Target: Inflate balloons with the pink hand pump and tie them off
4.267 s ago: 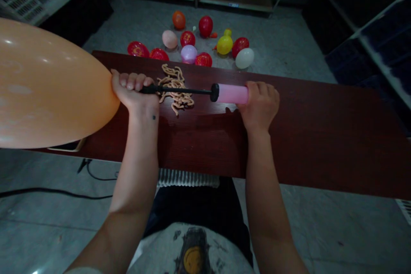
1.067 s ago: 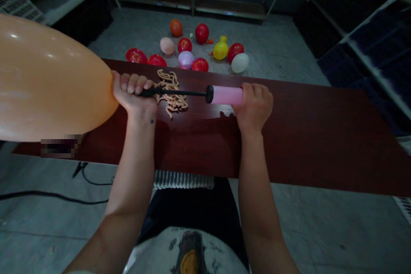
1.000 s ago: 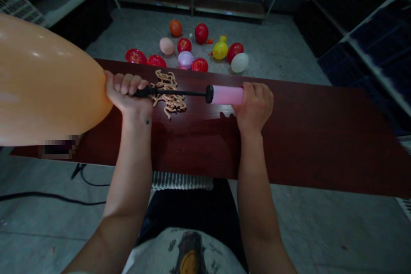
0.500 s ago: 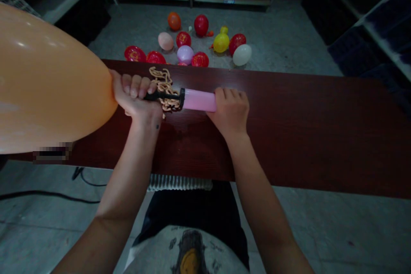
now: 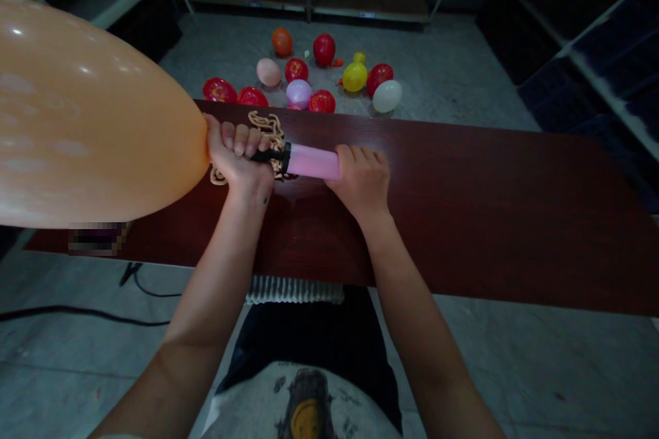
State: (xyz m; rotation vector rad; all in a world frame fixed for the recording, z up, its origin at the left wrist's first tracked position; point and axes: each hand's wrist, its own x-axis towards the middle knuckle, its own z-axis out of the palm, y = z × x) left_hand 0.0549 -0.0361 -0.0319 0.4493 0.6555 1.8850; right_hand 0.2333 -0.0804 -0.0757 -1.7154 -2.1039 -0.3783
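A big orange balloon [image 5: 87, 123] fills the left of the view. My left hand [image 5: 240, 158] is closed round the balloon's neck and the black nozzle end of a hand pump. My right hand [image 5: 360, 178] is wrapped round the pump's pink barrel [image 5: 311, 161], which is pushed in close to my left hand. Both hands are over a dark red wooden table [image 5: 489, 212]. A pile of limp orange balloons [image 5: 268, 127] lies on the table just behind my left hand.
Several inflated balloons [image 5: 322, 79], red, yellow, white, pink and orange, lie on the grey floor beyond the table. Metal shelving lines the back and right side. A black cable [image 5: 77, 315] runs across the floor at the lower left.
My right hand has pushed the pink barrel leftward, so the black rod that showed before is now hidden. The balloon looks larger.
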